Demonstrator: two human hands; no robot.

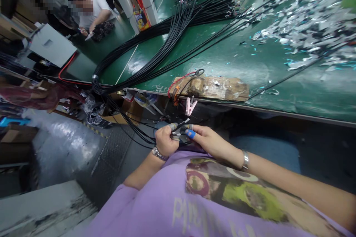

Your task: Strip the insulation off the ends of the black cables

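Note:
My left hand point(164, 141) and my right hand point(210, 141) meet close to my chest, below the edge of the green table point(228, 59). Both pinch the end of a thin black cable point(182, 125) between taped fingertips, grey tape on the left, blue tape on the right. More black cables point(130, 127) run from my hands down and left, then up onto the table. A watch sits on my left wrist and a bracelet on my right.
A thick bundle of black cables point(167, 37) crosses the table. A brown block point(214, 88) with red wires and a pink clip point(190, 106) sits at the table's edge. Silver scraps point(308, 26) litter the far right. Another person point(91, 7) works at the far left.

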